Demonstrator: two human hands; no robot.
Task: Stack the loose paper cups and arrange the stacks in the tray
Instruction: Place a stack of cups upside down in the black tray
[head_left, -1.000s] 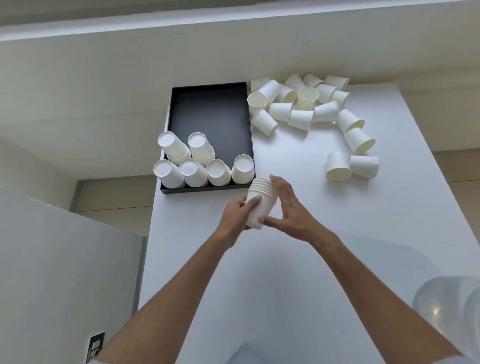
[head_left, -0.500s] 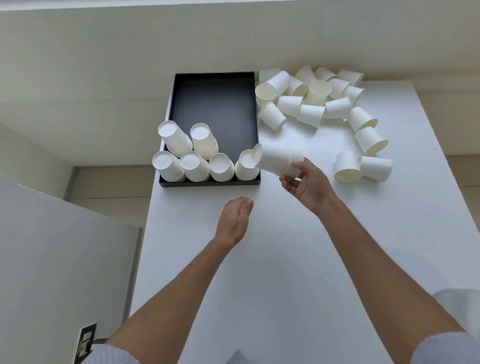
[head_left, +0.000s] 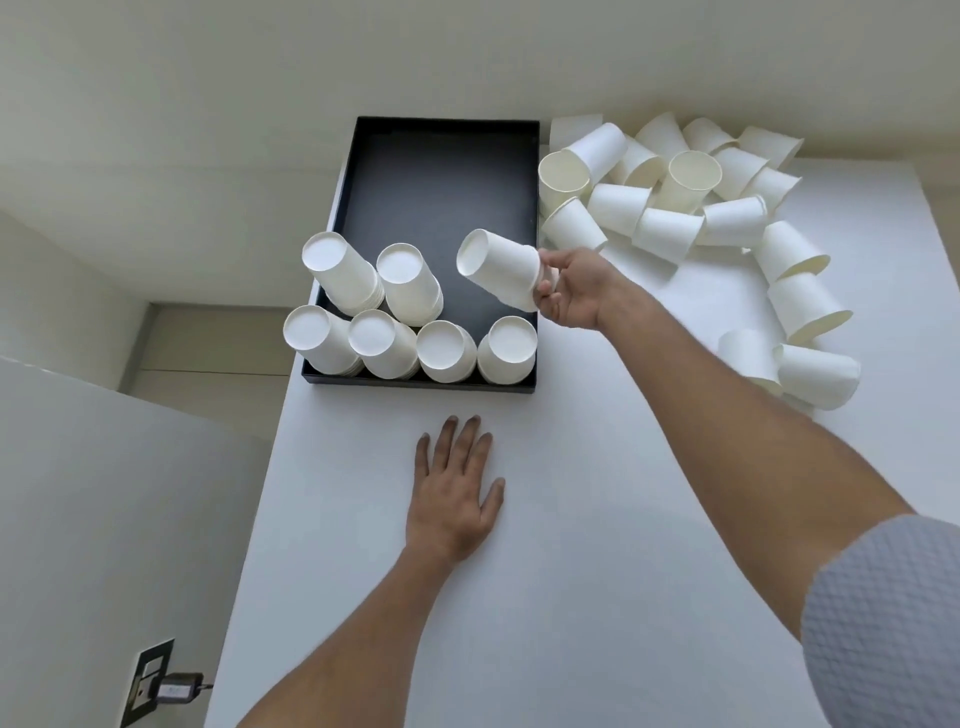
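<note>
My right hand (head_left: 574, 291) grips a stack of white paper cups (head_left: 498, 270) by its rim end, bottom pointing left, held above the black tray (head_left: 447, 156). Several upside-down cup stacks (head_left: 384, 332) stand in the tray's near part, in two rows. The held stack hovers over the bare spot behind the front-right stack (head_left: 508, 349). My left hand (head_left: 454, 491) rests flat on the white table, fingers straight, just in front of the tray. Many loose cups (head_left: 670, 208) lie in a heap right of the tray.
More loose cups (head_left: 800, 364) trail down the table's right side. The white table (head_left: 571, 571) ends at a left edge beside the tray, with a drop to the floor. A wall runs behind the tray. A wall socket with plug (head_left: 161, 686) sits low left.
My right hand carried the cup stack from in front of the tray up and over its right side. My left hand let go of the stack and settled flat on the table.
</note>
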